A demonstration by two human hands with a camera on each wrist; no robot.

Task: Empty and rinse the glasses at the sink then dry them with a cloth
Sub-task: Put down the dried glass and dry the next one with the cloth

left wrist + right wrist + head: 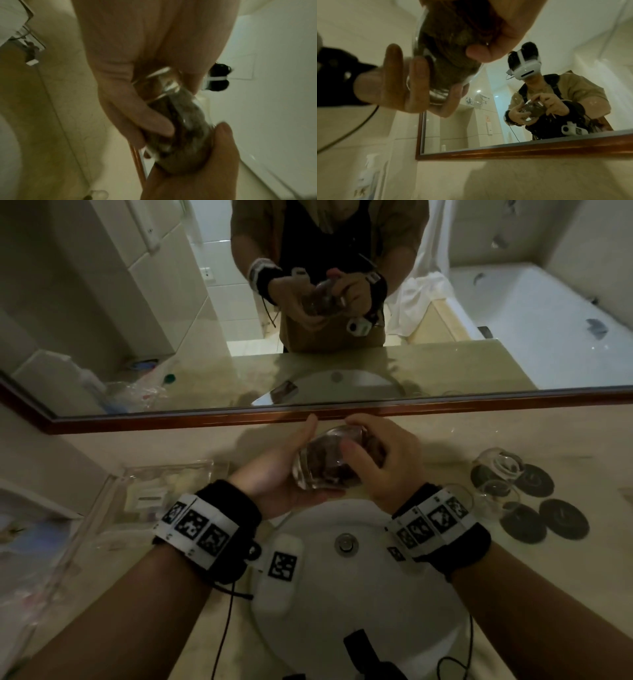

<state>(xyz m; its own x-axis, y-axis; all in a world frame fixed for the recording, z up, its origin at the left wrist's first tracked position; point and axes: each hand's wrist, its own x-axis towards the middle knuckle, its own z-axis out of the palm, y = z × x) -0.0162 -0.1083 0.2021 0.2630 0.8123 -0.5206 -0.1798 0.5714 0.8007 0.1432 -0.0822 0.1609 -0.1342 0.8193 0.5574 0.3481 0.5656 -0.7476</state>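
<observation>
Glass [327, 463] in both hands' grip; brown cloth [337, 465] inside

wrists: black bands [228, 501], white marker-printed straps [432, 518] | cables: black | sleeves: tan

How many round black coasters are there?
4 coasters, on the counter right of the sink: one partly behind a glass, one beside it, two nearer. Others may hide under glasses.

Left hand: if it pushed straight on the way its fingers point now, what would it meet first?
Beyond the glass it cradles, the left hand points up and away toward the mirror frame; probably that first, though depth is hard to judge.
</observation>
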